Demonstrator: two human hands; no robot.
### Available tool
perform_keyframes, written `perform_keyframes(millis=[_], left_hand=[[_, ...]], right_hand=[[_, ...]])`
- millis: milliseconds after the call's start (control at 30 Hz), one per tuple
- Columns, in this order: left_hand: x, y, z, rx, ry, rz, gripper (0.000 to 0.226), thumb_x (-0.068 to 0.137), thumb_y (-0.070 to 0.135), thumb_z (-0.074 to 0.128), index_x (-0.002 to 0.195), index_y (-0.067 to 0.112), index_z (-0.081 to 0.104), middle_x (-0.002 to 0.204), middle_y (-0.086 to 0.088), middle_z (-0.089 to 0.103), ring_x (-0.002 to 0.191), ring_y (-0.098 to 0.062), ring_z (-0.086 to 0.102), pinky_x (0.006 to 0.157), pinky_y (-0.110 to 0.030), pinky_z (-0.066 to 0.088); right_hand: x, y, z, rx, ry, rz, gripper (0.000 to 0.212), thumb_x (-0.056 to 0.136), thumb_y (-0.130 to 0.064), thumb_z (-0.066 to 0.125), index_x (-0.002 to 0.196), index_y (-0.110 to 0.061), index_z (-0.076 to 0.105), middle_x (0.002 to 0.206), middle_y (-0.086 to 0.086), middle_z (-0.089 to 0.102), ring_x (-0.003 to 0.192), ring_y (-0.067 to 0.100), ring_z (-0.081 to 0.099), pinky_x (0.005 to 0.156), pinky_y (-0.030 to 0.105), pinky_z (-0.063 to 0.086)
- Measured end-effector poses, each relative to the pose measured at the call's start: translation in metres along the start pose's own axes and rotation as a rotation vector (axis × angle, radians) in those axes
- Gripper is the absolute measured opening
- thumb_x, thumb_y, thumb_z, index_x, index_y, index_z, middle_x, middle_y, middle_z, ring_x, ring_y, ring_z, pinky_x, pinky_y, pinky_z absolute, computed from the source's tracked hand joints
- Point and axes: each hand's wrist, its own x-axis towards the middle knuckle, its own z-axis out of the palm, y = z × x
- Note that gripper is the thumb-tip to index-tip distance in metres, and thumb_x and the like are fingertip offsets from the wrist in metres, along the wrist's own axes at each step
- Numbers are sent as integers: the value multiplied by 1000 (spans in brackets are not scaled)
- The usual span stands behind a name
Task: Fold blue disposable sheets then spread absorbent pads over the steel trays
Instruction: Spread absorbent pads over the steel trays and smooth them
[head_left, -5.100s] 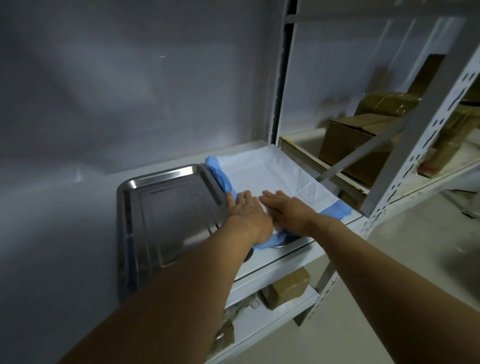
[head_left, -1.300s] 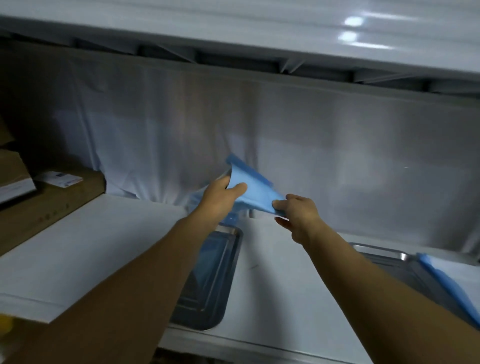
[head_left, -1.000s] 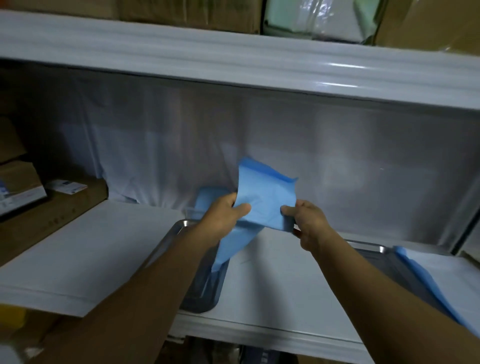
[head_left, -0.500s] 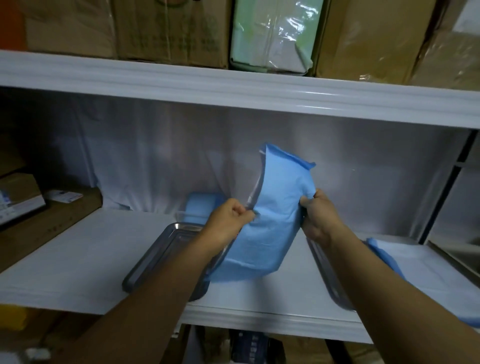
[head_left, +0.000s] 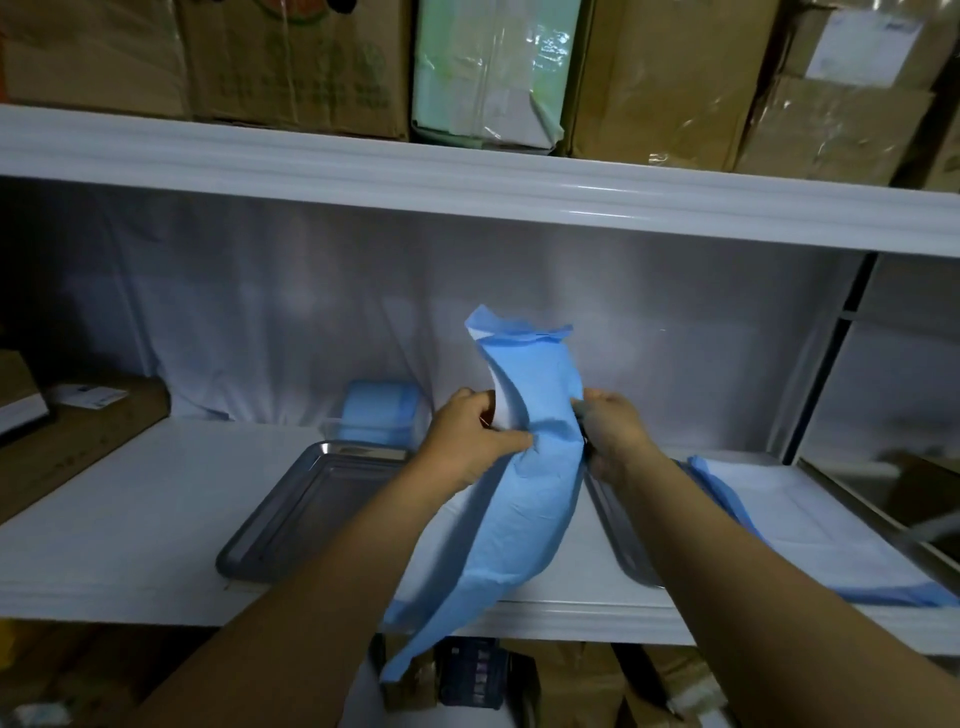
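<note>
Pad held up mid-unfold, both hands.
Left hand (head_left: 470, 441) and right hand (head_left: 613, 434) pinch the pad (head_left: 530, 467) above the shelf (head_left: 130, 519). Left of pad: bare tray (head_left: 291, 519), stack (head_left: 379, 415) behind. Right: second tray (head_left: 618, 540) bare; spread pad (head_left: 831, 530) beyond it. Judged roughly a third done.

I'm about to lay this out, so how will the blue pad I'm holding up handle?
Probably floppy: the blue pad sags and twists below where the left hand and right hand pinch it. Likely light, since fingertip pinches hold it. Its tail hangs past the shelf edge, so it may snag.
</note>
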Motion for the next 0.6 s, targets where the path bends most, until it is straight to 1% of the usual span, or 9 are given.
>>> perform_keyframes(millis=[67,133,200,267,333,400,433,533,600], left_hand=[[2,-4,7,107,81,-5,27,74,19,76,95,9,64,112,-10,53,102,-26,58,87,-38,51],[5,-9,10,204,146,-5,34,75,24,73,103,8,65,119,-6,49,108,-25,53,92,-40,48],[5,-13,11,293,199,6,35,75,29,70,104,10,65,122,-4,47,110,-25,50,92,-42,48],[6,-13,13,325,171,28,32,78,26,68,105,10,63,121,-5,47,108,-25,52,89,-36,48],[3,-10,14,266,83,28,23,82,18,65,101,6,61,112,-9,50,101,-24,55,77,-26,43],[0,-11,11,122,28,-19,15,83,19,66,86,7,57,93,-11,55,81,-21,55,66,-27,39],[-1,-13,8,50,20,-64,19,82,21,67,76,11,52,82,-9,55,72,-19,52,62,-29,38],[-2,-21,-3,-114,49,-170,32,76,13,68,62,18,40,63,-3,46,60,-17,42,59,-29,33],[-2,-27,-11,-165,108,-212,31,73,9,67,61,17,40,61,-2,44,58,-17,40,59,-30,32]], right_hand=[[-2,5,2,-95,144,-42,26,84,-9,64,105,-12,50,95,11,56,76,21,56,65,28,49],[-15,2,5,-113,175,-144,20,83,-24,68,88,-15,50,85,3,54,77,18,50,66,28,44],[-30,-1,11,-184,-2,-185,26,84,-38,65,88,-15,54,81,-3,55,75,12,51,62,22,40],[-42,0,20,-325,-182,-184,29,82,-39,68,97,-15,57,86,-5,59,77,9,55,62,19,42],[-46,4,25,-379,-189,-228,23,82,-29,70,98,-16,59,88,-1,63,78,12,59,63,18,47],[-45,7,26,-333,-163,-222,11,87,-25,65,93,-17,62,89,2,65,76,14,61,61,17,49],[-45,7,25,-305,-179,-195,8,90,-25,61,91,-17,62,89,3,66,75,14,62,61,18,49],[-42,6,18,-211,-226,-85,14,96,-24,52,95,-15,62,95,7,66,82,21,63,68,28,53],[-34,7,10,-183,-157,-41,15,97,-23,51,103,-12,59,98,9,63,87,26,61,66,30,52]])
